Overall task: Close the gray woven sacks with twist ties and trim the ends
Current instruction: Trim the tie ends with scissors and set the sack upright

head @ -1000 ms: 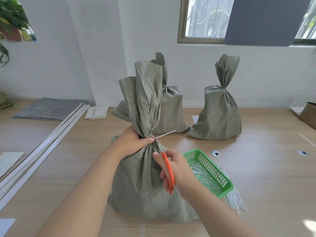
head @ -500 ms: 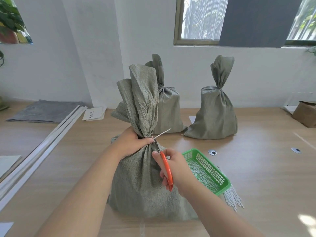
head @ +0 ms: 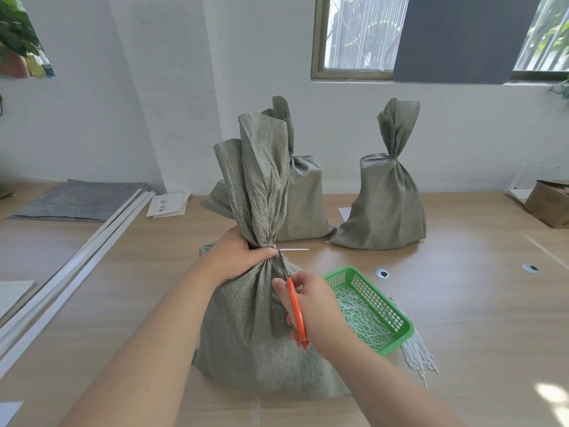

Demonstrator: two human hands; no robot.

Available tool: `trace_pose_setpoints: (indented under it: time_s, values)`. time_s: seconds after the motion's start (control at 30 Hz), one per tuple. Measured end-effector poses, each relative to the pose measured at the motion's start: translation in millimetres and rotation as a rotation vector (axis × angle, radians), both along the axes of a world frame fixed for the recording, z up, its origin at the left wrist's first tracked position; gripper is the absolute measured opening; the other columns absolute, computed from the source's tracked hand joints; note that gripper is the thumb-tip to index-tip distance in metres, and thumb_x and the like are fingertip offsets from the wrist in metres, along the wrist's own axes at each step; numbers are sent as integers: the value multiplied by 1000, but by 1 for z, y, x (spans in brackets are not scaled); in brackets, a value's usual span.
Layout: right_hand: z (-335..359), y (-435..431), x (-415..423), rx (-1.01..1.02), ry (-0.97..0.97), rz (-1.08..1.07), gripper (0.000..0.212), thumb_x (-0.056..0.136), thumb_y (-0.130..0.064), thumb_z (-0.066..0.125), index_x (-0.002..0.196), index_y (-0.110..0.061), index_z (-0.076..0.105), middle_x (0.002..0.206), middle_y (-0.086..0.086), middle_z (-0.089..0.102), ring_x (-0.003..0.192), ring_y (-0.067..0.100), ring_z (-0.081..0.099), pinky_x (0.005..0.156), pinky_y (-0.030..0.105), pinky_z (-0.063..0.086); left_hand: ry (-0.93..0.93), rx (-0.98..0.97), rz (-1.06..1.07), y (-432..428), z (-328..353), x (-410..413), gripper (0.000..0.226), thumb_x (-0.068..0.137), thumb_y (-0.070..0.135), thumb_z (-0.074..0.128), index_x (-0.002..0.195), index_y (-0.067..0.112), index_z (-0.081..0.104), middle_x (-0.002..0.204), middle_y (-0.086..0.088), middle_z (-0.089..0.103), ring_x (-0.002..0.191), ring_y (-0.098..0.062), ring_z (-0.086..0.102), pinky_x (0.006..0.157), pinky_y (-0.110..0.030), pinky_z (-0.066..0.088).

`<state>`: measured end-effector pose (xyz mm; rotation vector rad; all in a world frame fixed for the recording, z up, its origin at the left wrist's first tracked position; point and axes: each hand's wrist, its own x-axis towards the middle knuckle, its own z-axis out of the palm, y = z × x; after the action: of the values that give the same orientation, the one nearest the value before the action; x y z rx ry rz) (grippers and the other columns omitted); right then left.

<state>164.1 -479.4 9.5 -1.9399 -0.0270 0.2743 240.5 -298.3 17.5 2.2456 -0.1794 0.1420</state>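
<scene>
A gray woven sack (head: 246, 328) stands upright in front of me on the wooden table. My left hand (head: 238, 255) grips its gathered neck. A white twist tie end (head: 294, 249) sticks out level to the right of the neck. My right hand (head: 311, 306) holds orange-handled scissors (head: 295, 309), blades pointing up and meeting the tie right beside the neck. Two more tied sacks stand behind, one (head: 303, 201) just past the near sack and one (head: 385, 204) farther right.
A green basket (head: 397, 309) with cut white tie pieces sits right of the sack; a bundle of white ties (head: 420, 359) lies beside it. White strips (head: 70, 272) run along the left. A cardboard box (head: 549, 203) sits far right, flat gray sheets (head: 77, 200) far left.
The tie end has dropped from slanting upward to level, and the scissor blades now sit at its base. Both hands stay nearly in place.
</scene>
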Motion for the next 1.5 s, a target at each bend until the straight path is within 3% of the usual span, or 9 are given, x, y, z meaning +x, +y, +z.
trace_pose_setpoints:
  time_s: [0.33,0.47,0.6,0.9,1.07,1.2,1.33,1.43,1.5]
  values:
    - [-5,2,1,-75,-53,-23,41,91,-43,58,92,-2,59,55,7,53,40,24,51,44,35,44,-5,33,-7,-1,3,-1,20,86,26,79,104,18,77,106,4,74,105,-10,66,94,-28,48]
    - [-7,2,-2,-12,-31,-30,39,90,-43,59,91,-4,58,52,7,51,37,25,49,38,31,43,9,21,4,0,3,-1,20,85,28,80,104,19,77,106,5,74,105,-9,66,95,-29,49]
    - [-5,-1,-4,85,6,-43,34,89,-47,64,89,-13,58,56,8,56,38,27,53,35,27,41,-3,27,2,-3,5,-2,18,86,25,79,103,17,78,105,5,75,103,-8,66,88,-19,46]
    - [-9,-23,5,115,-73,-66,22,89,-37,69,86,-17,59,53,5,55,35,23,47,32,20,33,21,27,53,0,4,3,28,83,32,81,108,22,75,110,6,73,108,-10,64,96,-31,48]
    - [-33,-55,26,-101,-144,-132,22,86,-43,68,83,-22,61,55,6,63,40,24,55,38,27,39,38,40,58,1,6,9,35,84,34,80,116,22,73,117,7,70,112,-11,61,94,-29,43]
    - [-82,-90,43,-469,-171,-147,20,91,-41,63,92,-21,60,65,-2,66,53,15,60,49,27,43,45,46,69,2,8,14,34,84,33,80,116,22,73,117,7,69,113,-12,61,94,-29,43]
    - [-139,-121,36,-719,-78,-100,23,92,-43,55,97,-20,57,80,-2,65,72,20,61,65,32,53,42,62,83,1,10,16,34,84,33,80,115,21,74,117,6,70,113,-13,61,93,-29,42]
    - [-176,-138,18,-828,-2,-62,22,95,-43,48,94,-21,51,83,-2,59,76,24,55,64,31,42,30,58,95,-3,12,17,37,84,31,80,118,19,73,119,5,69,113,-13,59,94,-28,41]
    - [-202,-146,6,-823,48,-65,23,94,-42,47,96,-20,52,83,0,60,79,24,58,67,32,45,16,66,99,-5,12,18,39,85,30,80,121,18,72,121,3,67,115,-14,58,96,-28,40]
